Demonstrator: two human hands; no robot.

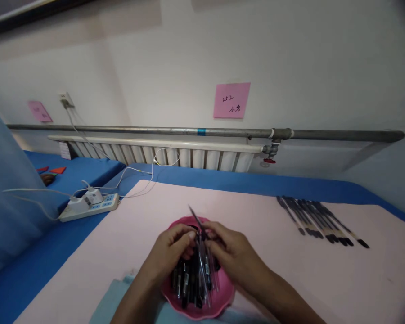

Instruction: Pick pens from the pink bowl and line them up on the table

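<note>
A pink scalloped bowl [226,297] in front of me is filled with black pen parts [185,281] and clear plastic tubes [204,274]. Above its far side my right hand [231,247] is closed on a slim dark pen [196,217], whose narrow end points up and to the left. My left hand [173,249] is right beside it, thumb and fingers pinched together; what lies between them is hidden. On the right of the pink sheet a row of black pens [319,220] lies side by side.
Pink paper [121,243] covers the blue table [202,175]. A power strip [104,207] with white plugs and cables lies at the left. Light blue cloth [110,297] sits under the bowl. Behind are a radiator [192,157] and a pipe [138,130]. Another person's hand [47,179] shows far left.
</note>
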